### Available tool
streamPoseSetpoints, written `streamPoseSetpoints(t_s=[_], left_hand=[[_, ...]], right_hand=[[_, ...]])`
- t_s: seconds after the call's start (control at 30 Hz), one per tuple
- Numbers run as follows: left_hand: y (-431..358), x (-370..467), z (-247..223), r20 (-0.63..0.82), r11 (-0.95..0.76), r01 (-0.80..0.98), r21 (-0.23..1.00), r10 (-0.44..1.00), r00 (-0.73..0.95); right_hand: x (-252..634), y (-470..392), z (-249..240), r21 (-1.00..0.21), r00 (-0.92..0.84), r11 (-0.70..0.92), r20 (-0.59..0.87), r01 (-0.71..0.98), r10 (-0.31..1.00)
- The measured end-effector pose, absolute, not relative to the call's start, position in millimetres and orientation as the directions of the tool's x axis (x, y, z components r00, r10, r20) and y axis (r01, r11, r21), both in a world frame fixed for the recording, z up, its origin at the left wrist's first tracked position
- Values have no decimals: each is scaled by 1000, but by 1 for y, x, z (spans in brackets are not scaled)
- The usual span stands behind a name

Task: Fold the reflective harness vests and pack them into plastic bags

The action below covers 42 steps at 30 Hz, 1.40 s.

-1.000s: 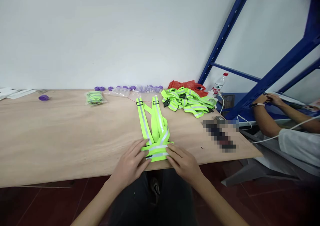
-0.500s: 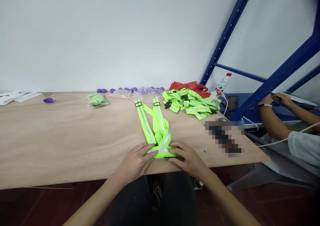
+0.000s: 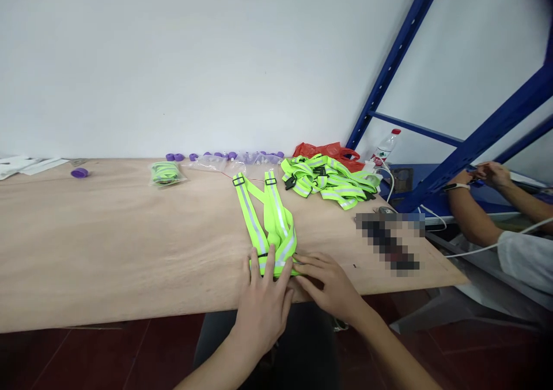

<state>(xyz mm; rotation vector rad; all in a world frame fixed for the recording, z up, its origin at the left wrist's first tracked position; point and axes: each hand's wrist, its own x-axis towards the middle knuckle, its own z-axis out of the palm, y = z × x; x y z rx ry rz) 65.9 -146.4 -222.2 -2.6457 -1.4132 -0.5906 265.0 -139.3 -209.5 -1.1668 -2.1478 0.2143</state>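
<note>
A fluorescent yellow-green reflective vest (image 3: 274,223) made of straps with silver stripes lies on the table in front of me. Its two shoulder straps, each with a black buckle, point away toward the wall, and its waistband is folded near the table's front edge. My left hand (image 3: 261,303) lies over the near end with its fingers spread flat on the straps. At the right side of the folded band, my right hand (image 3: 326,280) holds the edge between bent fingers and thumb; the fingertips partly cover it.
A heap of similar vests (image 3: 330,180) lies at the back right before a red plastic bag (image 3: 328,150). Left of it are clear bags (image 3: 254,158), purple caps and a packed vest (image 3: 165,173). A blue rack post (image 3: 470,139) stands at right, with a co-worker's hands (image 3: 492,174) beyond.
My left hand has moved from the band's left corner onto its middle, fingers now flat and pointing away. My right hand stays at the right edge, its fingers drawn closer together.
</note>
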Motion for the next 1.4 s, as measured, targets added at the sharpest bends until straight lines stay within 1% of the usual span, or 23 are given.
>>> streamPoseSetpoints(t_s=[0.07,0.13,0.17,0.2,0.27,0.3,0.33,0.47,0.6,0.63,0.67,0.73,0.77,0.8,0.83,0.93,0.97,1.03,1.1,1.2,1.23,1.3,1.4], left_hand=[[-144,66,-225,376,-582,804,122,777,505],[-141,64,-227,375,-602,787,137,767,521],[-140,64,-228,374,-609,779,145,763,527],[-139,63,-229,373,-614,774,153,761,530],[-139,62,-229,372,-615,772,161,762,530],[-140,61,-230,374,-618,771,156,759,532],[-141,60,-230,379,-619,772,145,755,535],[-145,51,-238,447,-635,771,44,703,553],[-141,50,-258,544,-659,748,-76,602,585],[-140,53,-264,598,-646,760,-76,580,553],[-139,58,-270,664,-615,787,-49,568,485],[-140,68,-280,782,-528,847,62,553,288],[-142,72,-282,803,-493,863,109,555,216],[-144,74,-284,800,-479,869,121,566,201],[-147,74,-284,775,-481,870,107,589,231],[-153,67,-278,653,-544,839,14,640,404],[-154,64,-277,630,-556,831,1,646,432],[-153,58,-274,622,-561,828,3,649,438],[-149,54,-272,640,-579,816,-14,622,452],[-144,52,-267,627,-620,782,-61,586,513],[-143,52,-263,616,-623,780,-54,594,517],[-142,52,-256,605,-608,794,10,636,479],[-141,51,-244,587,-619,778,106,671,454]], right_hand=[[274,-127,-201,-566,-390,535,366,627,845],[284,-102,-189,-678,-373,434,247,594,895],[288,-83,-183,-699,-335,387,219,602,916],[291,-61,-175,-684,-292,368,230,630,928],[292,-11,-160,-596,-263,364,252,716,931],[290,17,-153,-531,-273,353,225,771,935],[286,43,-147,-440,-279,336,191,833,941],[261,132,-139,-316,-291,304,89,899,953],[242,179,-152,-189,-309,289,-87,939,947],[240,186,-155,-163,-310,289,-126,943,942],[239,192,-157,-141,-309,288,-157,947,938],[241,201,-160,-110,-300,283,-189,953,935],[243,205,-161,-99,-293,279,-188,955,937],[245,207,-162,-89,-284,272,-180,958,942],[247,209,-163,-81,-275,265,-165,961,947],[250,207,-172,-74,-255,248,-98,966,962],[249,204,-175,-76,-251,246,-72,966,965],[244,198,-178,-86,-248,247,-6,965,969],[233,193,-177,-109,-262,269,77,957,962],[206,189,-172,-163,-343,368,165,915,925],[196,188,-171,-183,-377,405,170,896,910],[177,189,-172,-218,-424,448,148,867,893],[160,190,-174,-247,-409,424,114,871,905]])
